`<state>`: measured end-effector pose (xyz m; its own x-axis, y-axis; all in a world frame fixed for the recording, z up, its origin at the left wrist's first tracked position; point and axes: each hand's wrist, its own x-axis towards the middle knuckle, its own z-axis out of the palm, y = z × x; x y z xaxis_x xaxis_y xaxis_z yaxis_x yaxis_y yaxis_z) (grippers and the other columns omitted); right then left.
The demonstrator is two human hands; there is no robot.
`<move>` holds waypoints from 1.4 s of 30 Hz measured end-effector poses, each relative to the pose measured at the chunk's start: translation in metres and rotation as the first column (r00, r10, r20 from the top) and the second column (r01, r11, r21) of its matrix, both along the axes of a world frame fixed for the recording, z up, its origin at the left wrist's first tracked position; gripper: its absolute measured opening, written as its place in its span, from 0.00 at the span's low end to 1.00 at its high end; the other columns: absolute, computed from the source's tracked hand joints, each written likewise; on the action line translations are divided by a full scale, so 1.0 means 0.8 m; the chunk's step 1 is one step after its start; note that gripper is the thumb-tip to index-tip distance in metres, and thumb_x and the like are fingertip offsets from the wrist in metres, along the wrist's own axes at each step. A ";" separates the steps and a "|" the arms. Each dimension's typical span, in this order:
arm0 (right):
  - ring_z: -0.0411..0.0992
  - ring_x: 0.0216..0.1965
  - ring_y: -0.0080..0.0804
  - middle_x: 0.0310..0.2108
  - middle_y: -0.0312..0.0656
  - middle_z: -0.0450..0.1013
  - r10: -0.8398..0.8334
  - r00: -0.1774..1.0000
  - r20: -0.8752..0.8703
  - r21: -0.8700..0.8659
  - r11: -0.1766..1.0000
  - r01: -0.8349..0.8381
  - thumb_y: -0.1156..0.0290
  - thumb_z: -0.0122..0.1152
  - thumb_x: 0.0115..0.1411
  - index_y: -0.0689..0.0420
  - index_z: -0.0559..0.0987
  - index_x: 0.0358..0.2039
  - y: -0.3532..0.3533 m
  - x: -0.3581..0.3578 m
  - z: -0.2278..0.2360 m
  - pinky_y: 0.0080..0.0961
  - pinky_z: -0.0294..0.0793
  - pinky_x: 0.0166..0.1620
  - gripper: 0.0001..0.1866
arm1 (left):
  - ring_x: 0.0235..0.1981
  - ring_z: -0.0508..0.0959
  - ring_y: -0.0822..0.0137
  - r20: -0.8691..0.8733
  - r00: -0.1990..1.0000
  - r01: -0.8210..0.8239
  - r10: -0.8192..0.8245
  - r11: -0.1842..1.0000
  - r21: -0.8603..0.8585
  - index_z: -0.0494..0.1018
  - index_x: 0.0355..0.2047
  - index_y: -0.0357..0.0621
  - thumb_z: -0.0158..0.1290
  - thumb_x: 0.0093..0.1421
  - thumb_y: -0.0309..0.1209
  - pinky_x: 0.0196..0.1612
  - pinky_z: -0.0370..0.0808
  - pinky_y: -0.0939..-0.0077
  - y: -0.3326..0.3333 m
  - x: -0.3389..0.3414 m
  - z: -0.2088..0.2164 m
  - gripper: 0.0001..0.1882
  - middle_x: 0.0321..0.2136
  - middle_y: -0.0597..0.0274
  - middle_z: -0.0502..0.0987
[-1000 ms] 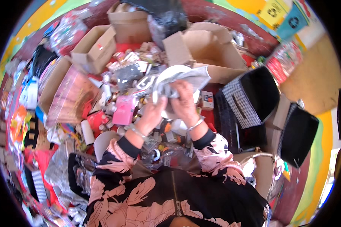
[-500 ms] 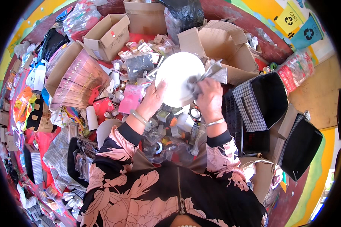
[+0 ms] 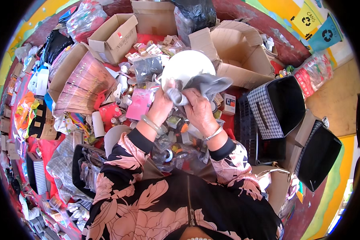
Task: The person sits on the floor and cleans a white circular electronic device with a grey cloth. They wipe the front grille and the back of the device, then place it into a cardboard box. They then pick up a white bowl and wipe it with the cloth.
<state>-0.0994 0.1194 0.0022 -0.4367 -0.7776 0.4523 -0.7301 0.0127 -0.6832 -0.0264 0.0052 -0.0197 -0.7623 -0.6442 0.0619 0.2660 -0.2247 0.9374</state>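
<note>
A round white plate-like disc (image 3: 188,64) is held up in front of me by its near left edge. My left hand (image 3: 163,100) grips that edge, with the thumb on the front. In my right hand (image 3: 198,106) a grey cloth (image 3: 208,84) is bunched, its loose end flaring to the right, slightly blurred. The cloth lies against the lower part of the disc and covers some of it. Both hands are close together, with a fold of cloth by the left thumb. Beneath them lies a heap of small packages and clear plastic wrap (image 3: 176,156).
An open cardboard box (image 3: 244,72) stands beyond my right hand. To the right are houndstooth fabric bins (image 3: 264,112) and a black crate (image 3: 246,132). At left, a pink-printed carton (image 3: 82,82) stands among loose goods. Another carton (image 3: 114,40) is farther back.
My right hand has moved left with the cloth, from the disc's right edge to beside my left hand. The disc has shifted slightly up and left.
</note>
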 end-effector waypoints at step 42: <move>0.70 0.37 0.31 0.35 0.37 0.73 0.071 0.993 0.089 -0.140 0.988 -0.058 0.82 0.58 0.46 0.59 0.74 0.38 0.107 -0.076 0.073 0.22 0.68 0.42 0.16 | 0.30 0.79 0.56 -0.229 0.678 0.580 -0.699 0.317 0.751 0.65 0.47 0.35 0.39 0.59 0.56 0.28 0.80 0.66 0.000 0.020 0.003 0.33 0.35 0.49 0.76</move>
